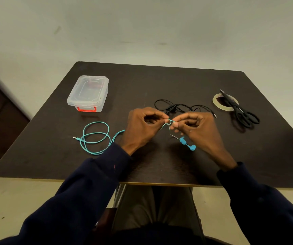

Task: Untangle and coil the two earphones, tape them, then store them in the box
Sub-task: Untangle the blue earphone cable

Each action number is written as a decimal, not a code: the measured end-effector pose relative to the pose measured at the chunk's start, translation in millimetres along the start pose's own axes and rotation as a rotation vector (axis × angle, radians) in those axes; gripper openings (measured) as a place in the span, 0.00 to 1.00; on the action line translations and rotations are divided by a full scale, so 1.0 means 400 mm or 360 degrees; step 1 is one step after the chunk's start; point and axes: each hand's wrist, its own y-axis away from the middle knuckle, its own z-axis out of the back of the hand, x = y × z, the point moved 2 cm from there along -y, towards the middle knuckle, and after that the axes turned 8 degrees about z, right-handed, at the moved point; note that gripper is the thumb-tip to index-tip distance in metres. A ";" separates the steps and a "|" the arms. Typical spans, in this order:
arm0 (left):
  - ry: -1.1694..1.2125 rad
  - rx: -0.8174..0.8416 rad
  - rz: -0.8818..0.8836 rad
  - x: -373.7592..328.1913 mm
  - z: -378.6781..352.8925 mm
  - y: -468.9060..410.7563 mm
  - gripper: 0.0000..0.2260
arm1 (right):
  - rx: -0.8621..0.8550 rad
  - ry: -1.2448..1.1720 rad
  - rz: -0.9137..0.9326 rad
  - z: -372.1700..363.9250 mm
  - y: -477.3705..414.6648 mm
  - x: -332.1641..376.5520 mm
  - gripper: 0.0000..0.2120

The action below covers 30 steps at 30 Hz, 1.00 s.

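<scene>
Left hand (142,126) & right hand (197,128) pinch teal earphone (96,138) knot mid-table (159,82); black earphone (177,106) just behind; box (89,93) far left, tape (217,101) and scissors (241,112) near right edge.

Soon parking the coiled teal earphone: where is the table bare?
Bare: the far strip of the table between box and tape roll, behind the black earphone; the near-right corner, this side of the scissors. Crowded: the centre, where left hand and right hand pinch the teal earphone, and its loops at near left.

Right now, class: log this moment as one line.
left hand, right hand: pinch teal earphone | black earphone: untouched | box: lid on
</scene>
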 end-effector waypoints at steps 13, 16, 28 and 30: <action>-0.0100 0.0037 -0.0326 -0.039 0.001 -0.010 0.06 | -0.0055 -0.0421 -0.0108 -0.022 0.015 0.012 0.04; -0.0115 0.0038 -0.0308 -0.042 0.001 -0.010 0.06 | -0.0087 -0.0565 -0.0161 -0.014 0.016 0.011 0.08; 0.0030 -0.0034 -0.0225 -0.045 0.014 -0.001 0.04 | -0.0224 -0.0250 -0.0018 -0.027 0.011 0.018 0.04; 0.0453 0.0017 0.0078 -0.036 0.007 -0.002 0.03 | -0.0284 -0.0292 -0.0068 -0.029 0.012 0.012 0.02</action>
